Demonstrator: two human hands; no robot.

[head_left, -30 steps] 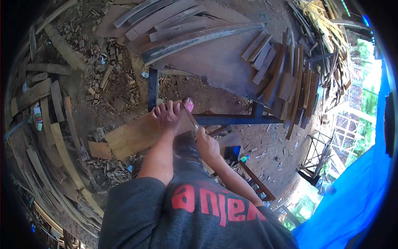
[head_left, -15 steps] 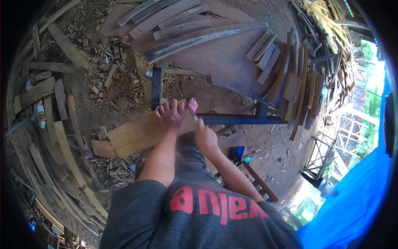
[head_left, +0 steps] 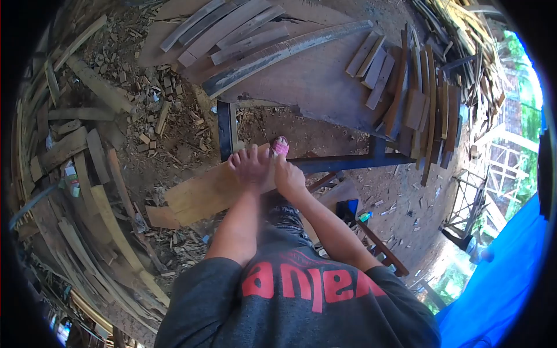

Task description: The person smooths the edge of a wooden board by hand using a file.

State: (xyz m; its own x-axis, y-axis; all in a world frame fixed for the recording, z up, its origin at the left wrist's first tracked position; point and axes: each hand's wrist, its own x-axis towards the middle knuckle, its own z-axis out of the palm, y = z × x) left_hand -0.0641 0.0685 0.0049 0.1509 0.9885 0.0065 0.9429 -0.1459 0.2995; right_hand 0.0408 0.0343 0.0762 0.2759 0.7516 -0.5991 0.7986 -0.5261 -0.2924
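A wide, pale wooden board [head_left: 209,194] lies slanted in front of me, across my lap. My left hand [head_left: 251,168] presses on its upper right part with the fingers spread. Close beside it, my right hand [head_left: 289,178] is closed at the board's right end. It grips a thin, straight tool [head_left: 271,154], mostly hidden by the fist now, whose kind I cannot make out. Just past the board's end shows a pink shoe or sandal [head_left: 281,146].
A dark metal frame [head_left: 354,164] stands beyond my hands. Curved wooden planks [head_left: 290,51] rest on a large brown sheet [head_left: 278,75]. More boards are piled on the right [head_left: 429,110] and left [head_left: 98,232]. Offcuts [head_left: 156,130] litter the ground.
My right hand has moved up toward the board's far edge and closer to my left hand, hiding most of the thin tool. My left hand stays on the board; the whole view has shifted slightly.
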